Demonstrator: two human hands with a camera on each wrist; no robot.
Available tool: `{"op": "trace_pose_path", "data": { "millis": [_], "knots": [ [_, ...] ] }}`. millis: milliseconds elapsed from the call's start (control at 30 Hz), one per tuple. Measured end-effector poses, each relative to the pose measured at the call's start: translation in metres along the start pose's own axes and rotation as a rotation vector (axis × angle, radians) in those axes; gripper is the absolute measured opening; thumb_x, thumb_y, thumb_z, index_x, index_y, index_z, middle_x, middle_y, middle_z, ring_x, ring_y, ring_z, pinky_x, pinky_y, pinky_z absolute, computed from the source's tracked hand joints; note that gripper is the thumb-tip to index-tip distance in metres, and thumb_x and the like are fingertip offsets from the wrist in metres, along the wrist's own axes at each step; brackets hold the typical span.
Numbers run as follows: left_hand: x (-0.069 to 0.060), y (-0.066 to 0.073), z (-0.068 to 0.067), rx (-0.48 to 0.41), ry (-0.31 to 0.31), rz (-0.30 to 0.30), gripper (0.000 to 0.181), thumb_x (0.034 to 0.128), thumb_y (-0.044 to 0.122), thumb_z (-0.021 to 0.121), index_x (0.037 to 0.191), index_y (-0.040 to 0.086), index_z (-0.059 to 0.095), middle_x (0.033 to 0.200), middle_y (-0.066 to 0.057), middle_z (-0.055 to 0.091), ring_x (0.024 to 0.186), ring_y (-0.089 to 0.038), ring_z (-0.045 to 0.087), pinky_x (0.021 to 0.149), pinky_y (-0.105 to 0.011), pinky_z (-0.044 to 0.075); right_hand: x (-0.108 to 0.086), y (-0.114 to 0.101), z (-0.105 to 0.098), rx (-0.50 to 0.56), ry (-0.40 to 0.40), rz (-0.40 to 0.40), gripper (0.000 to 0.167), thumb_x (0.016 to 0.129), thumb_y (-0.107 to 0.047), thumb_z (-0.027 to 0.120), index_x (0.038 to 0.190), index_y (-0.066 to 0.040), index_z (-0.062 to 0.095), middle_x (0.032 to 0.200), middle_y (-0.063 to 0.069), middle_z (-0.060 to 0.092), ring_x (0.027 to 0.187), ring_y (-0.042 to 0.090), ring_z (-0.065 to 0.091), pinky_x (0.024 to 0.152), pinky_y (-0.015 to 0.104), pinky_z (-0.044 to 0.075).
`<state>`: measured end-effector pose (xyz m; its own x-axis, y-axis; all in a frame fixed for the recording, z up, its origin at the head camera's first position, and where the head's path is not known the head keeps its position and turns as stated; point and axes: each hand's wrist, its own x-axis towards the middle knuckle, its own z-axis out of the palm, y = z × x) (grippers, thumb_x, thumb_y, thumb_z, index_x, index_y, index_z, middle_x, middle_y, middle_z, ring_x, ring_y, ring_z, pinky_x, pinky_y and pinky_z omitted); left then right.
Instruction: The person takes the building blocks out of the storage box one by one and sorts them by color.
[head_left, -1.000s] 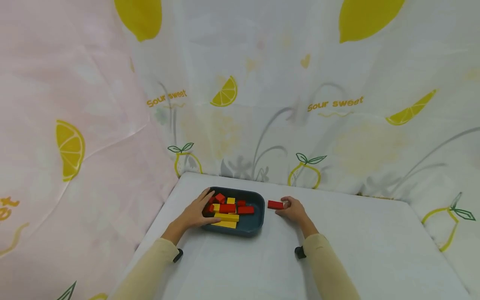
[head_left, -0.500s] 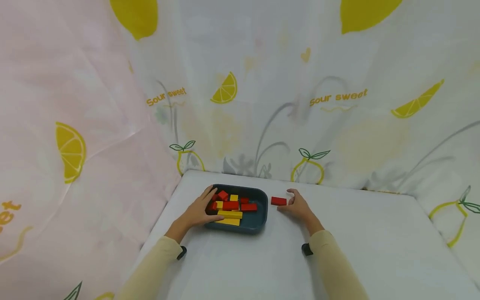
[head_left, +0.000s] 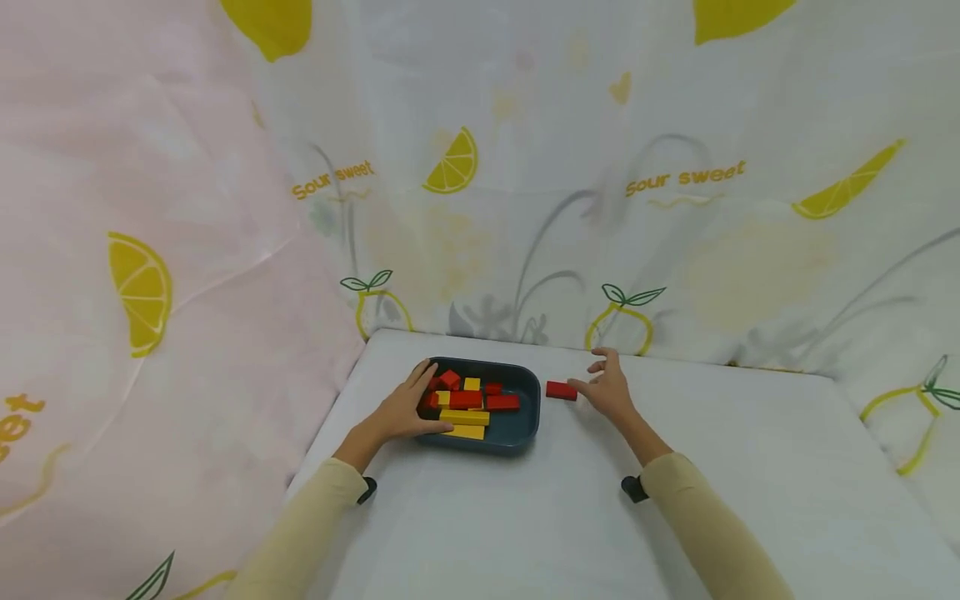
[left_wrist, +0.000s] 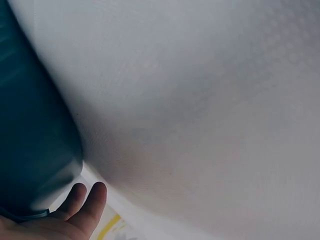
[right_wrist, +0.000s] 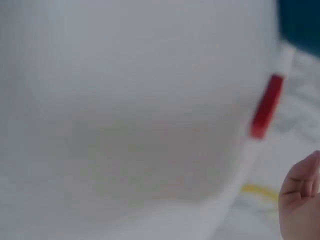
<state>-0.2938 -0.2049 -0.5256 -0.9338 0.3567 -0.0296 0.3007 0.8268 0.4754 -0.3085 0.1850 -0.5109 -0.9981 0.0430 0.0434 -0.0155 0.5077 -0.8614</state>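
Observation:
A dark blue tray (head_left: pixel 525 433) holds several red and yellow blocks (head_left: pixel 467 417). My left hand (head_left: pixel 397 414) rests over its left end, thumb across the near side and fingers toward the far left corner. Two fingers (left_wrist: pixel 95 202) stretch out by the tray wall (left_wrist: pixel 35 110) in the left wrist view; the thumb is hidden there. Just right of the tray lies a red block (head_left: pixel 561 391) on the white surface. Beside its right end is my right hand (head_left: pixel 611 393), fingers raised and spread. A gap shows between that hand (right_wrist: pixel 300 200) and the block (right_wrist: pixel 267 106) in the right wrist view.
A white-covered table (head_left: pixel 720 467) extends to the right and front. Lemon-printed cloth (head_left: pixel 525 200) hangs behind it, and a pinkish cloth (head_left: pixel 225 350) hangs along the left.
Earlier the right hand held the end of the red block. Now its fingers have lifted away and it sits slightly farther right. The left hand stays at the tray; the head view has shifted slightly.

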Motion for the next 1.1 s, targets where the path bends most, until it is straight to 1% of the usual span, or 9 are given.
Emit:
{"op": "trace_pose_path", "data": {
  "millis": [67, 133, 233, 300, 400, 667, 767, 933, 1100],
  "knots": [
    [0.001, 0.0, -0.001, -0.003, 0.003, -0.001, 0.12, 0.0701, 0.071, 0.074, 0.16, 0.02, 0.013, 0.168, -0.007, 0.007, 0.145, -0.041, 0.032, 0.112, -0.064, 0.033, 0.001, -0.018, 0.009, 0.022, 0.007, -0.108, 0.076, 0.082, -0.016, 0.081, 0.141, -0.006, 0.034, 0.115, 0.021, 0.054, 0.079, 0.022, 0.056, 0.064, 0.024, 0.048],
    [0.002, 0.0, -0.001, -0.009, -0.004, 0.001, 0.121, 0.0701, 0.07, 0.075, 0.16, 0.02, 0.012, 0.168, -0.007, 0.007, 0.145, -0.041, 0.031, 0.113, -0.063, 0.032, 0.001, -0.035, 0.02, 0.053, -0.03, -0.19, 0.076, 0.081, -0.015, 0.082, 0.141, -0.006, 0.037, 0.116, 0.022, 0.054, 0.075, 0.021, 0.057, 0.062, 0.024, 0.049],
    [0.004, 0.0, -0.001, -0.013, -0.012, 0.013, 0.121, 0.0701, 0.072, 0.074, 0.16, 0.02, 0.012, 0.168, -0.007, 0.007, 0.145, -0.041, 0.031, 0.112, -0.063, 0.032, -0.004, -0.056, 0.042, 0.114, -0.125, -0.251, 0.074, 0.08, -0.015, 0.084, 0.139, -0.005, 0.041, 0.122, 0.021, 0.054, 0.073, 0.019, 0.058, 0.062, 0.024, 0.05],
    [0.006, 0.0, 0.0, -0.011, -0.014, 0.016, 0.121, 0.0699, 0.074, 0.072, 0.161, 0.022, 0.011, 0.168, -0.006, 0.006, 0.146, -0.041, 0.031, 0.112, -0.063, 0.033, -0.006, -0.065, 0.057, 0.148, -0.197, -0.259, 0.072, 0.08, -0.018, 0.084, 0.138, -0.005, 0.043, 0.127, 0.02, 0.053, 0.074, 0.017, 0.057, 0.063, 0.024, 0.051],
    [0.007, 0.0, 0.001, -0.008, -0.012, 0.02, 0.12, 0.0702, 0.075, 0.071, 0.16, 0.023, 0.011, 0.168, -0.005, 0.005, 0.146, -0.04, 0.031, 0.112, -0.063, 0.033, -0.009, -0.07, 0.079, 0.171, -0.258, -0.253, 0.066, 0.08, -0.019, 0.084, 0.134, -0.008, 0.048, 0.131, 0.018, 0.054, 0.075, 0.016, 0.056, 0.064, 0.023, 0.051],
    [-0.002, -0.002, 0.002, -0.015, 0.019, 0.041, 0.118, 0.0714, 0.072, 0.073, 0.16, 0.018, 0.015, 0.167, -0.009, 0.009, 0.144, -0.041, 0.034, 0.11, -0.064, 0.035, -0.012, -0.068, 0.128, 0.088, -0.322, -0.331, 0.062, 0.082, -0.022, 0.082, 0.134, -0.005, 0.053, 0.125, 0.02, 0.059, 0.076, 0.015, 0.057, 0.068, 0.022, 0.052],
    [-0.004, -0.002, 0.004, -0.021, 0.024, 0.054, 0.118, 0.0719, 0.071, 0.072, 0.16, 0.017, 0.016, 0.167, -0.011, 0.009, 0.143, -0.042, 0.035, 0.109, -0.064, 0.036, -0.012, -0.065, 0.137, 0.057, -0.341, -0.344, 0.058, 0.082, -0.022, 0.082, 0.131, -0.003, 0.057, 0.122, 0.019, 0.062, 0.085, 0.021, 0.06, 0.072, 0.024, 0.052],
    [-0.003, -0.002, 0.001, -0.025, 0.023, 0.033, 0.117, 0.0713, 0.072, 0.072, 0.16, 0.021, 0.015, 0.168, -0.006, 0.007, 0.145, -0.04, 0.033, 0.111, -0.063, 0.035, -0.009, -0.067, 0.142, -0.008, -0.386, -0.315, 0.051, 0.083, -0.026, 0.081, 0.125, -0.007, 0.062, 0.121, 0.013, 0.064, 0.101, 0.024, 0.058, 0.084, 0.031, 0.052],
    [-0.001, -0.003, 0.0, -0.013, 0.014, 0.027, 0.117, 0.072, 0.073, 0.071, 0.16, 0.021, 0.015, 0.168, -0.006, 0.006, 0.145, -0.04, 0.032, 0.11, -0.064, 0.035, -0.007, -0.069, 0.143, -0.057, -0.386, -0.275, 0.048, 0.082, -0.028, 0.082, 0.122, -0.009, 0.064, 0.12, 0.011, 0.062, 0.105, 0.024, 0.056, 0.095, 0.041, 0.05]
  ]
}}
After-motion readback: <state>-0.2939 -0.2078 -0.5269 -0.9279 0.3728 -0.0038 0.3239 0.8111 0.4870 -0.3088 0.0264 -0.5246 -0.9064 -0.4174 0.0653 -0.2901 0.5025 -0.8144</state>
